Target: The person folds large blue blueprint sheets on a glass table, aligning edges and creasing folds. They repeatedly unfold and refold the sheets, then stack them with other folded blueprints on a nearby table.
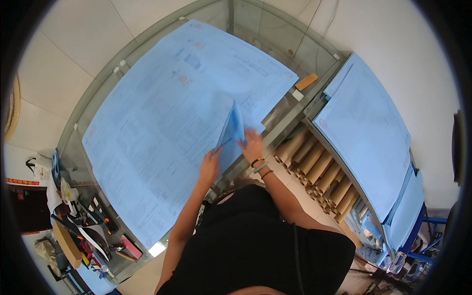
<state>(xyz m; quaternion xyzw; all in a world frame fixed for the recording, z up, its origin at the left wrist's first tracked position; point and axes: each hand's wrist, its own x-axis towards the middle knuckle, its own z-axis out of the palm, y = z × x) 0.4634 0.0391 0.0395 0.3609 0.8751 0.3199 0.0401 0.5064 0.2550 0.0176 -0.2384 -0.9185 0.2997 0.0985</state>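
Observation:
A large blue printed sheet [147, 123] lies over the glass-topped table, its lower right part bent up into a narrow raised fold [230, 123]. My left hand [210, 164] has its fingers closed on the near edge of that fold. Just to its right, my right hand [250, 147] touches the other side of the folded paper; its fingers are smeared by motion, so their grip is unclear. A small wooden block [306, 81] rests on the glass beyond the sheet's right corner.
More blue sheets [364, 137] lie stacked on a right-hand table, above many cardboard tubes [319, 172]. At the lower left are tools, a pink rectangular item [130, 246] and a long cardboard box [66, 241]. The glass table's frame [336, 55] runs around the big sheet.

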